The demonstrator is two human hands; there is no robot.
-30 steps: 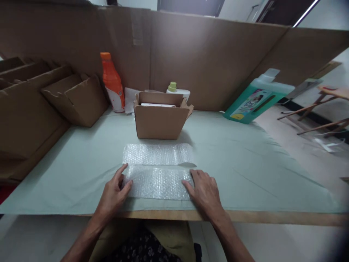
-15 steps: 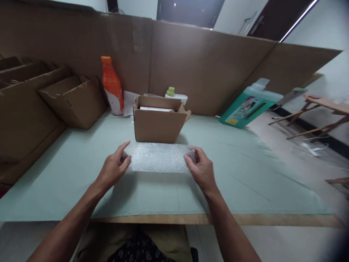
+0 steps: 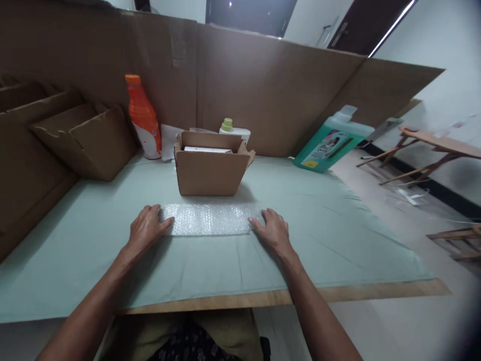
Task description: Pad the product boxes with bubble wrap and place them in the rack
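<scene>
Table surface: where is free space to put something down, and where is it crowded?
Free: the green cover between right hand and green jug, and the strip before the bubble wrap. Crowded: the back, around open box and orange bottle.

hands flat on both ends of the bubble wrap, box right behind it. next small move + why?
Probably pinch the ends and lift. The folded bubble wrap lies flat under the left hand and right hand, neither gripping it, and the open cardboard box stands just behind it.
</scene>
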